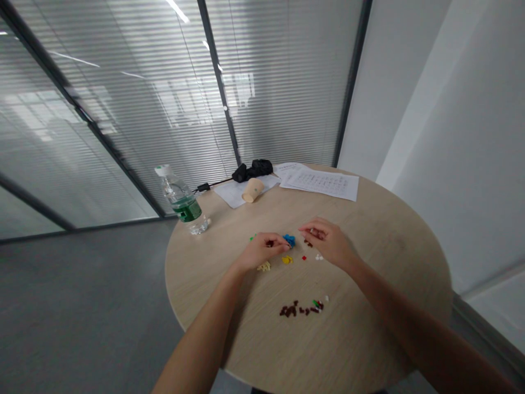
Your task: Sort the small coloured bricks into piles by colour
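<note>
Both my hands are over the middle of the round table, among small colored pieces that look like building bricks. My left hand [266, 247] has its fingertips pinched together beside a pile of blue pieces [290, 239]; whatever is between them is too small to name. To the right, my right hand [328, 242] is also pinched, above a few brown pieces [308, 244], its hold unclear. Nearer me lie cream pieces [264, 266], yellow pieces [287, 260], a red piece [304, 258] and white pieces [319, 257]. Closer still is a row of dark brown pieces [290, 311] with a green piece [315, 302].
A water bottle [186, 208] stands at the table's left edge. Toward the back lie a paper cup [252, 190] on its side, a black bundle [261, 167] with a cable, and printed sheets [322, 182]. A glass partition with blinds [287, 82] rises behind the table [369, 306].
</note>
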Demonstrator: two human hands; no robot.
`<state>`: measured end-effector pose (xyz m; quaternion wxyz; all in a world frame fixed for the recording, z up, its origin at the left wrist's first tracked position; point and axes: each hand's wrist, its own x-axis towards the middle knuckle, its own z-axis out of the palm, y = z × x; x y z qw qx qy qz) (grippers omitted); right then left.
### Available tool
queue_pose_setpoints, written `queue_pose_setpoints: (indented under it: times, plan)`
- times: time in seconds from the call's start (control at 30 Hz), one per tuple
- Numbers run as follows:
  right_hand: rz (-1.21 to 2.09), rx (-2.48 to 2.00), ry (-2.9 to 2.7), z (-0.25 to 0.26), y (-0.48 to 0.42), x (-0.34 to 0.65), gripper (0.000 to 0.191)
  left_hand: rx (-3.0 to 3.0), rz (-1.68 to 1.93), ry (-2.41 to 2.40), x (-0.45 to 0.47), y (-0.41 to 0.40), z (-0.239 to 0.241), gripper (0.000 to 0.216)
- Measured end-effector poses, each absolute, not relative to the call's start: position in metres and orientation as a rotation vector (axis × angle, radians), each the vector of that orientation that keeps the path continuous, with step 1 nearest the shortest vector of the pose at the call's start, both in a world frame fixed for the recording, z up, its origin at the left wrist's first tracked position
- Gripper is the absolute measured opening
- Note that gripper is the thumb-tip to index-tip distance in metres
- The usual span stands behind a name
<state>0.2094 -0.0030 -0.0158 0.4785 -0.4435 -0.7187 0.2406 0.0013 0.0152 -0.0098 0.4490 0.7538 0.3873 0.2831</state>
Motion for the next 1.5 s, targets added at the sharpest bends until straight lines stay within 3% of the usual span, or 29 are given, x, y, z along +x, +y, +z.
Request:
queue_pose_setpoints:
  times: [0.33, 0.87, 1.17, 1.5]
  plan:
    - [0.729, -0.947, -2.076, -0.012, -0.009, 0.210, 0.008, 2.012, 0.572, 0.971, 0.005, 0.012, -0.008, 0.023]
    - [0.656, -0.926, -2.515, -0.013, -0.018, 0.199, 0.008, 2.057, 0.485, 0.889, -0.010, 0.014, -0.003, 0.016]
    - [0.593, -0.900, -2.624, -0.015, -0.017, 0.197, 0.011, 2.048, -0.040, 0.503, 0.002, -0.003, -0.001, 0.017]
    - [0.490, -0.933, -2.500, -0.013, -0.014, 0.203, 0.013, 2.058, -0.090, 0.336, 0.014, -0.006, -0.015, 0.020]
